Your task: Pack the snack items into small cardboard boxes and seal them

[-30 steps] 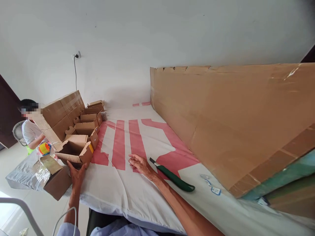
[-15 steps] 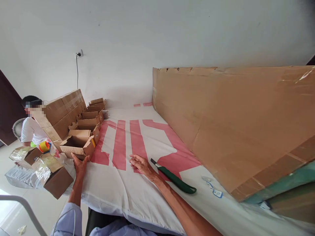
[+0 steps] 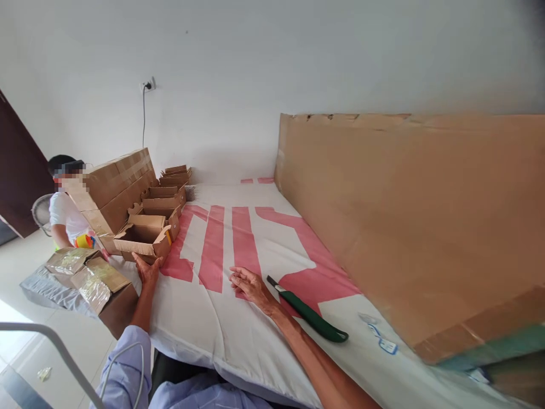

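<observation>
My left hand presses against the near side of an open cardboard box, the front one in a row of small open boxes along the table's left edge. My right hand lies flat and empty on the white cloth with red stripes, fingers spread. Just right of it lies a green-handled utility knife, untouched.
A large flat cardboard sheet leans along the right side. A big taped carton stands behind the small boxes. Another person sits at the far left near a box with clear-taped flaps. A wall socket with cable is behind.
My left hand has pushed the front open box farther away, toward the row. The view has shifted left. My right hand stays flat on the cloth.
</observation>
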Tool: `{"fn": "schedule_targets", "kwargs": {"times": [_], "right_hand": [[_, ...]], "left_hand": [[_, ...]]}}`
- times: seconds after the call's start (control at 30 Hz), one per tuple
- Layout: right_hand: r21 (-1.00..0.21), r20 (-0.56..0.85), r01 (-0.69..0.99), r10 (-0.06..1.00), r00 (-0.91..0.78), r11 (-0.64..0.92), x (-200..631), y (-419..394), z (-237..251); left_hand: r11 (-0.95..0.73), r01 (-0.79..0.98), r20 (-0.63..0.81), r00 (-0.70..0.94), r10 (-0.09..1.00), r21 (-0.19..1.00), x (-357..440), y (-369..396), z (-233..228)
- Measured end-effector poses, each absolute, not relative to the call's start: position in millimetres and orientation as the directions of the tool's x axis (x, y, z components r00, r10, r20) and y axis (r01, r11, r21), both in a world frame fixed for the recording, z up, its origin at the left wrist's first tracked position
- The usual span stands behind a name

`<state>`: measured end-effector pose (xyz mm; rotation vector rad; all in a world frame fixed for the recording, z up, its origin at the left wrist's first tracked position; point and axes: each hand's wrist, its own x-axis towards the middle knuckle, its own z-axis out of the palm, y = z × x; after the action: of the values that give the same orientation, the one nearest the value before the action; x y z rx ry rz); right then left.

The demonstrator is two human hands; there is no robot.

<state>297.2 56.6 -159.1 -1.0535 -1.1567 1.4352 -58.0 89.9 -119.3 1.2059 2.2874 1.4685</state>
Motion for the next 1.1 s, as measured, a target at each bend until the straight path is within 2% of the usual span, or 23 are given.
{"fn": "schedule_targets", "kwargs": {"times": [0.2, 0.33, 0.43, 0.53, 0.57, 0.6, 0.67, 0.73, 0.8, 0.9, 1.0, 1.1], "right_hand": [[-0.984, -0.085, -0.14, 0.984, -0.158, -0.108, 300, 53, -165], [-0.985, -0.092, -0.13, 0.984, -0.15, -0.112, 300, 53, -173], [-0.987, -0.08, -0.127, 0.986, -0.148, -0.1, 302, 54, -177], [-0.988, -0.079, -0.123, 0.985, -0.152, -0.098, 304, 54, -179], [-0.988, -0.085, -0.119, 0.985, -0.152, -0.103, 305, 53, -179], [-0.988, -0.09, -0.113, 0.984, -0.152, -0.108, 305, 53, -179], [-0.989, -0.09, -0.103, 0.984, -0.153, -0.107, 306, 51, -179], [-0.99, -0.081, -0.099, 0.984, -0.157, -0.098, 306, 50, -177], [-0.992, -0.066, -0.096, 0.986, -0.155, -0.082, 303, 49, -173], [-0.997, -0.011, -0.075, 0.984, -0.18, -0.025, 294, 47, -162], [-0.998, 0.04, -0.048, 0.952, -0.304, 0.027, 275, 39, -148], [-0.999, 0.045, -0.035, 0.877, -0.479, 0.032, 248, 19, -139]], "left_hand": [[0.154, 0.508, 0.284, -0.679, 0.677, 0.847, -38, 68, -117], [0.127, 0.508, 0.256, -0.615, 0.746, 0.852, -17, 42, -119], [0.066, 0.514, 0.219, -0.474, 0.853, 0.855, 5, 10, -117], [-0.065, 0.53, 0.229, -0.25, 0.941, 0.846, 16, -30, -91], [-0.179, 0.569, 0.299, -0.123, 0.946, 0.803, 13, -43, -76], [-0.264, 0.615, 0.384, -0.069, 0.921, 0.743, 6, -55, -60], [-0.273, 0.726, 0.552, -0.173, 0.816, 0.631, -20, -73, -27], [-0.14, 0.798, 0.684, -0.395, 0.613, 0.586, -60, -83, -2], [0.06, 0.788, 0.674, -0.56, 0.483, 0.612, -105, -86, 7], [0.349, 0.615, 0.431, -0.766, 0.477, 0.707, -164, -82, -3], [0.302, 0.445, 0.228, -0.804, 0.549, 0.843, -195, -75, -23], [0.234, 0.392, 0.216, -0.813, 0.54, 0.89, -196, -68, -36]]}}
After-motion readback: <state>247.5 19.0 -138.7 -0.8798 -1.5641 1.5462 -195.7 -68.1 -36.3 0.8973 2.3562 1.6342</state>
